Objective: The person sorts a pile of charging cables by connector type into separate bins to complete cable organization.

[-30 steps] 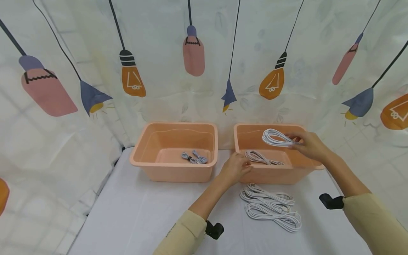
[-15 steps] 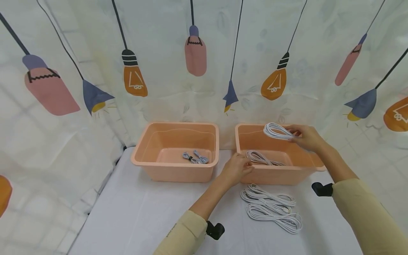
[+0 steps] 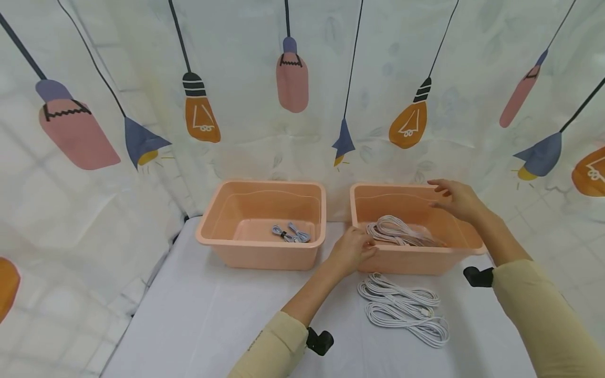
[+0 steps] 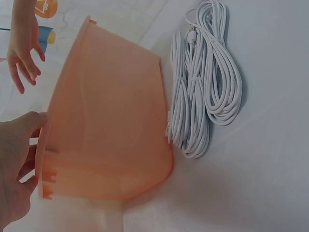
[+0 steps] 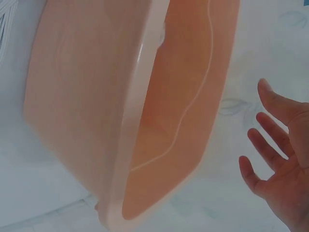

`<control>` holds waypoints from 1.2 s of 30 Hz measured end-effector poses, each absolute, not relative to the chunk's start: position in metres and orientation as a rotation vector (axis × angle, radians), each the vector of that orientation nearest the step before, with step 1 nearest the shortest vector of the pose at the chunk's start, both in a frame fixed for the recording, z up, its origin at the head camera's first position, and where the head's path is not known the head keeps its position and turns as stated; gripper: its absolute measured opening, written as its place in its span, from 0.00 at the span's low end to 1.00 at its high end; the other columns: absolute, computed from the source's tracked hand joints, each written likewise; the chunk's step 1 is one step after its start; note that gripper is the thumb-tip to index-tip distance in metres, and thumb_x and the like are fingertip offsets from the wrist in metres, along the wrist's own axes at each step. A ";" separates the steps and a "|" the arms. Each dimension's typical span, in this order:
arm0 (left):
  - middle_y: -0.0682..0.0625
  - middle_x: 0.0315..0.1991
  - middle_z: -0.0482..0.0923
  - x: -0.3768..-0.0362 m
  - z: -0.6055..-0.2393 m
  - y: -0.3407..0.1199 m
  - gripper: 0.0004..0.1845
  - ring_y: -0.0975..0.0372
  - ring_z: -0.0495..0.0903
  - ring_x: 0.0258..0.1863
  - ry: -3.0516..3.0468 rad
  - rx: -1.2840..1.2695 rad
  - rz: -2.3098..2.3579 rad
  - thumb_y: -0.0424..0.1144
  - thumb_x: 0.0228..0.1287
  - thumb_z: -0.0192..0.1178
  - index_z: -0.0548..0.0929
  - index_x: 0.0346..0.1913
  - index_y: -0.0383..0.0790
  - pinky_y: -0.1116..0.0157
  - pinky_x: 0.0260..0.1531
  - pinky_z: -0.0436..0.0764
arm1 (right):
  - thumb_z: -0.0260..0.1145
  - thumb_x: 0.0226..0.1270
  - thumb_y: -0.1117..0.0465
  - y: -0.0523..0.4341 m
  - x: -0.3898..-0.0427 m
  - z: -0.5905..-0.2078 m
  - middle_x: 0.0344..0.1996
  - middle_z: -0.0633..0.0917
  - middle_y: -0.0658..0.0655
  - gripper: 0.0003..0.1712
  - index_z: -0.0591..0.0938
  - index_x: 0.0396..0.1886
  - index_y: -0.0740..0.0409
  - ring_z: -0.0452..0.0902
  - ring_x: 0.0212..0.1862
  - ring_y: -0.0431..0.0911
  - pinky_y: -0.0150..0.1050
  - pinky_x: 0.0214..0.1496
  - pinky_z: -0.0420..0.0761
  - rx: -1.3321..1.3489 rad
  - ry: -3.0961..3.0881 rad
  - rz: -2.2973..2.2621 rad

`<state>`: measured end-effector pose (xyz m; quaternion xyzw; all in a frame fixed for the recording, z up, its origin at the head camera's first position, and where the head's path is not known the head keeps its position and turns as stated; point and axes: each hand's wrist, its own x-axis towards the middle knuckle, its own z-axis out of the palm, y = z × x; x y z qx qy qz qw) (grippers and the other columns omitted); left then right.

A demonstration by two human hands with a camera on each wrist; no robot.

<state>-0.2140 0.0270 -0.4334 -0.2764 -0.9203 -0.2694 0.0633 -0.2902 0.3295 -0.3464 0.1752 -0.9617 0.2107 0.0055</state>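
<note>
Two bundles of white cable lie in the right peach plastic bin; the upper one looks blurred. Above the bin's right part is my right hand, fingers spread and holding nothing; the right wrist view shows the same bare right hand beside the rim. My left hand grips the bin's front-left rim, with thumb and fingers on either side of it in the left wrist view. In front of the bin, more coiled white cables rest on the white table.
Left of the right bin stands a second peach bin with small grey cables inside. Behind both bins hangs a patterned curtain printed with lamps. The white tabletop stretches out in front.
My right hand has let go of the white cable bundle it was holding over the right bin, and that bundle is now down inside the bin. The left hand stays on the rim.
</note>
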 end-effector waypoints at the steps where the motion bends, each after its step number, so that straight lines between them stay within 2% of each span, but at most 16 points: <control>1: 0.49 0.43 0.88 -0.214 -0.433 0.027 0.08 0.56 0.81 0.53 -2.782 -0.831 -0.816 0.43 0.72 0.69 0.91 0.43 0.41 0.64 0.49 0.83 | 0.70 0.75 0.61 0.330 -0.289 -0.347 0.61 0.76 0.82 0.36 0.67 0.75 0.72 0.75 0.60 0.77 0.71 0.58 0.78 0.534 -3.013 0.674; 17: 0.50 0.43 0.87 -0.214 -0.434 0.027 0.09 0.57 0.80 0.53 -2.810 -0.814 -0.790 0.44 0.73 0.69 0.92 0.44 0.43 0.65 0.46 0.82 | 0.68 0.78 0.55 0.337 -0.262 -0.352 0.62 0.77 0.79 0.36 0.68 0.76 0.69 0.75 0.60 0.75 0.73 0.55 0.79 0.505 -2.940 0.833; 21: 0.50 0.42 0.87 -0.214 -0.434 0.027 0.09 0.57 0.80 0.53 -2.806 -0.818 -0.796 0.44 0.73 0.69 0.91 0.44 0.42 0.66 0.47 0.82 | 0.69 0.77 0.56 0.338 -0.255 -0.355 0.61 0.79 0.78 0.35 0.70 0.75 0.67 0.77 0.59 0.74 0.70 0.53 0.82 0.516 -2.907 0.831; 24: 0.50 0.42 0.87 -0.214 -0.434 0.027 0.09 0.57 0.80 0.53 -2.804 -0.822 -0.806 0.44 0.72 0.69 0.91 0.44 0.42 0.66 0.47 0.82 | 0.70 0.75 0.58 0.336 -0.247 -0.359 0.58 0.82 0.76 0.32 0.73 0.73 0.66 0.80 0.56 0.72 0.63 0.49 0.86 0.533 -2.847 0.817; 27: 0.51 0.42 0.87 -0.214 -0.434 0.027 0.08 0.57 0.80 0.53 -2.807 -0.827 -0.801 0.44 0.73 0.69 0.91 0.44 0.42 0.66 0.47 0.82 | 0.72 0.73 0.61 0.334 -0.238 -0.364 0.56 0.84 0.75 0.30 0.77 0.70 0.66 0.82 0.53 0.71 0.46 0.47 0.87 0.555 -2.771 0.821; 31: 0.52 0.41 0.88 -0.214 -0.434 0.028 0.08 0.57 0.80 0.53 -2.807 -0.831 -0.783 0.44 0.73 0.69 0.91 0.44 0.43 0.67 0.46 0.81 | 0.72 0.71 0.64 0.330 -0.223 -0.371 0.54 0.85 0.74 0.27 0.79 0.67 0.67 0.82 0.51 0.69 0.23 0.44 0.77 0.554 -2.690 0.853; 34: 0.52 0.41 0.88 -0.215 -0.435 0.028 0.08 0.57 0.80 0.53 -2.802 -0.833 -0.777 0.44 0.73 0.69 0.91 0.44 0.43 0.66 0.46 0.81 | 0.72 0.72 0.65 0.327 -0.213 -0.378 0.54 0.85 0.74 0.26 0.80 0.66 0.68 0.81 0.50 0.68 0.18 0.44 0.71 0.538 -2.655 0.883; 35: 0.52 0.41 0.88 -0.214 -0.435 0.028 0.08 0.57 0.80 0.53 -2.800 -0.832 -0.774 0.44 0.72 0.69 0.91 0.44 0.43 0.66 0.46 0.81 | 0.72 0.71 0.65 0.327 -0.209 -0.380 0.54 0.85 0.73 0.26 0.80 0.66 0.67 0.82 0.50 0.65 0.17 0.44 0.71 0.531 -2.648 0.888; 36: 0.52 0.41 0.88 -0.214 -0.435 0.028 0.08 0.57 0.80 0.53 -2.797 -0.835 -0.771 0.44 0.72 0.69 0.91 0.44 0.43 0.66 0.46 0.81 | 0.72 0.71 0.66 0.327 -0.206 -0.382 0.54 0.85 0.74 0.26 0.81 0.66 0.67 0.83 0.50 0.58 0.16 0.44 0.71 0.527 -2.642 0.897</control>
